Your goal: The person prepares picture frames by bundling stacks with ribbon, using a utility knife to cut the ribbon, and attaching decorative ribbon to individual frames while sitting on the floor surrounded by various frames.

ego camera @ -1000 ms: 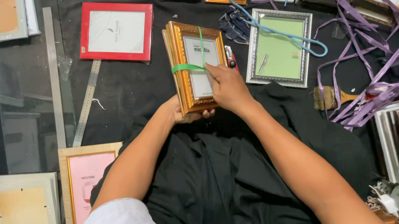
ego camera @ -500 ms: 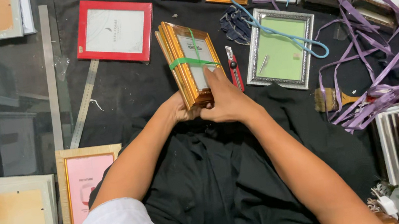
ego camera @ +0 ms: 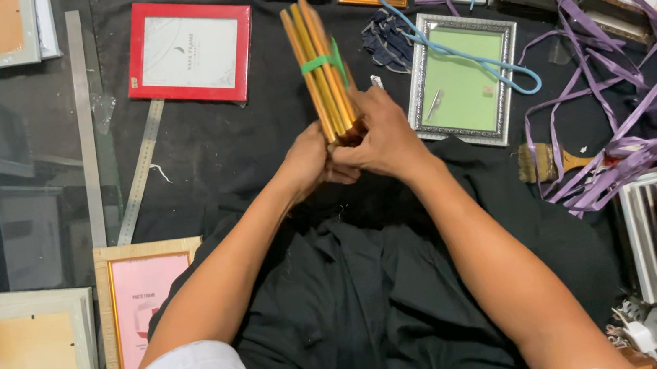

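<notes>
Stack of gold-edged picture frames bound by a green strap (ego camera: 320, 71) now turned edge-up; left hand (ego camera: 310, 160) and right hand (ego camera: 380, 137) both grasp its lower end.

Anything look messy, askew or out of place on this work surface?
Yes. A loose tangle of purple ribbon sprawls over the frames at right, and a blue cord trails across the silver frame with the green insert. The red frame lies slightly tilted. The gold frame stack, held by the left hand and right hand, looks tidy.

Both hands, left hand (ego camera: 310, 161) and right hand (ego camera: 382, 139), clasp a stack of gold frames (ego camera: 320, 71) (green-banded, turned edge-on) above black cloth (ego camera: 343, 292).
</notes>
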